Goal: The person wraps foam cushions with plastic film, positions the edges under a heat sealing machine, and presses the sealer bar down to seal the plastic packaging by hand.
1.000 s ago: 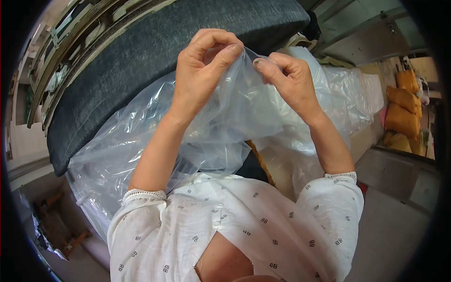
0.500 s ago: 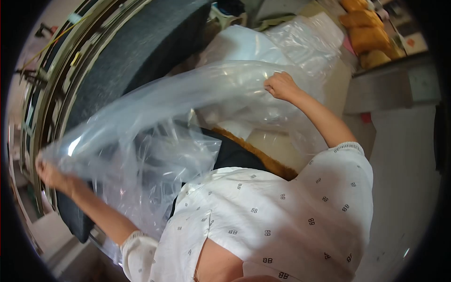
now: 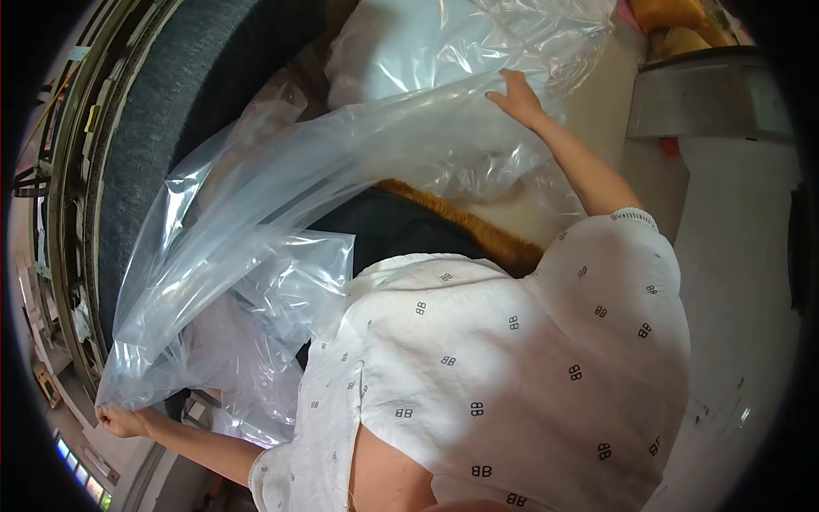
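A large clear plastic sheet [image 3: 247, 213] stretches diagonally between my two hands, over my lap. Low at the far left, my left hand [image 3: 121, 421] is closed on one end of it. My right hand [image 3: 516, 98], at the upper right, touches the other end with thumb and fingers apart. Loose folds of plastic hang over my lap and beside my left forearm. Under the sheet, dark cloth [image 3: 384, 226] covers my lap, with brown fur [image 3: 465, 226] along its edge.
A long dark padded surface [image 3: 158, 128] curves along the left, beside metal rails [image 3: 72, 188]. More clear plastic [image 3: 401, 51] is piled at the top. A grey metal table [image 3: 708, 96] stands at the right, near orange-brown bundles [image 3: 670, 15].
Both hands were together at the upper middle, then spread apart, stretching the plastic. Since then my left hand has moved lower, and my right hand's fingers have opened from their grip.
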Tool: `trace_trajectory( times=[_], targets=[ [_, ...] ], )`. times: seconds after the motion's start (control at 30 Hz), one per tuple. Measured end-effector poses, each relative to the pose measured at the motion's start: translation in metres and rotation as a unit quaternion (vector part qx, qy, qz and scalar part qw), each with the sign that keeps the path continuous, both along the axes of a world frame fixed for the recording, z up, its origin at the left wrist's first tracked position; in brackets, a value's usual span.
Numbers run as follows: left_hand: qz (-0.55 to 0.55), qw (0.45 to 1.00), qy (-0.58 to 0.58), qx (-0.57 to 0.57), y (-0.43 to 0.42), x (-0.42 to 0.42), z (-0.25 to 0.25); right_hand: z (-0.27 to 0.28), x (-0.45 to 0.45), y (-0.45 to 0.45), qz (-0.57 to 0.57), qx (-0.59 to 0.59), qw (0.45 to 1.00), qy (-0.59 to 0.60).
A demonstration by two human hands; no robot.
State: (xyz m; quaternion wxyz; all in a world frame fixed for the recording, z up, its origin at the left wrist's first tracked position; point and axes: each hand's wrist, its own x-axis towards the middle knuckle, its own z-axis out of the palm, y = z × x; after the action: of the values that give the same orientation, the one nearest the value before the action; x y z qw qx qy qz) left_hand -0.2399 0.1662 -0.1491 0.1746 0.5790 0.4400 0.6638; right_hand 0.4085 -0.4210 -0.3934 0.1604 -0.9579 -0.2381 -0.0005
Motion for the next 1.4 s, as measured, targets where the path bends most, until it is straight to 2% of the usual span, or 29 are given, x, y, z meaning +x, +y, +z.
trace_trajectory(
  times=[0.1,0.13,0.23,0.33,0.43,0.47,0.57,0.67,0.77,0.8,0.9,1.0,1.1,1.2,1.3,1.37,1.4],
  targets=[
    [0.015,1.0,0.02,0.001,0.002,-0.003,-0.002,0.009,0.013,-0.009,0.079,-0.008,0.988,0.134],
    [0.026,0.999,0.035,0.002,0.003,-0.005,-0.003,0.014,0.012,-0.007,0.065,-0.024,0.974,0.214],
    [0.031,0.998,0.058,-0.015,0.008,0.001,-0.009,0.044,-0.022,0.01,0.034,-0.036,0.989,0.143],
    [-0.007,0.997,0.044,-0.058,0.012,0.005,-0.013,0.037,-0.056,0.016,0.131,0.14,0.973,0.131],
    [-0.035,0.995,0.046,-0.078,0.039,-0.009,-0.021,-0.014,-0.067,-0.008,0.19,0.04,0.981,0.026],
    [-0.024,0.995,0.06,-0.075,0.04,-0.005,-0.021,-0.019,-0.065,-0.016,0.156,-0.056,0.983,0.076],
    [-0.014,0.994,0.068,-0.079,0.028,0.015,-0.018,-0.031,-0.048,-0.022,0.057,-0.086,0.981,0.166],
    [-0.014,0.993,0.075,-0.085,0.021,0.019,-0.014,-0.011,-0.048,-0.014,0.077,0.055,0.977,0.189],
    [-0.009,0.992,0.074,-0.099,0.029,0.011,-0.021,-0.025,-0.076,-0.007,0.143,0.099,0.932,0.318],
    [-0.008,0.992,0.073,-0.106,0.032,0.007,-0.023,-0.04,-0.086,-0.008,0.203,0.093,0.959,0.176],
    [-0.001,0.993,0.074,-0.097,0.035,0.002,-0.032,-0.051,-0.099,-0.011,0.181,-0.086,0.958,0.205],
    [-0.043,0.992,0.059,-0.107,0.044,-0.011,-0.026,-0.018,-0.092,-0.003,-0.022,-0.022,0.979,0.201],
    [-0.046,0.991,0.064,-0.111,0.016,0.009,-0.015,-0.003,-0.061,-0.015,-0.143,0.021,0.984,0.103],
    [-0.013,0.993,0.069,-0.096,0.027,0.003,-0.025,-0.031,-0.026,-0.034,-0.104,-0.063,0.992,0.045],
    [0.03,0.992,0.081,-0.088,0.038,-0.019,-0.034,-0.057,0.0,-0.042,-0.085,-0.093,0.99,0.058],
    [0.073,0.988,0.099,-0.093,0.039,-0.035,-0.033,-0.058,0.014,-0.038,-0.043,-0.228,0.958,0.166],
    [0.104,0.983,0.112,-0.103,0.037,-0.039,-0.028,-0.071,0.023,-0.043,-0.014,-0.359,0.909,0.209]
  ],
)
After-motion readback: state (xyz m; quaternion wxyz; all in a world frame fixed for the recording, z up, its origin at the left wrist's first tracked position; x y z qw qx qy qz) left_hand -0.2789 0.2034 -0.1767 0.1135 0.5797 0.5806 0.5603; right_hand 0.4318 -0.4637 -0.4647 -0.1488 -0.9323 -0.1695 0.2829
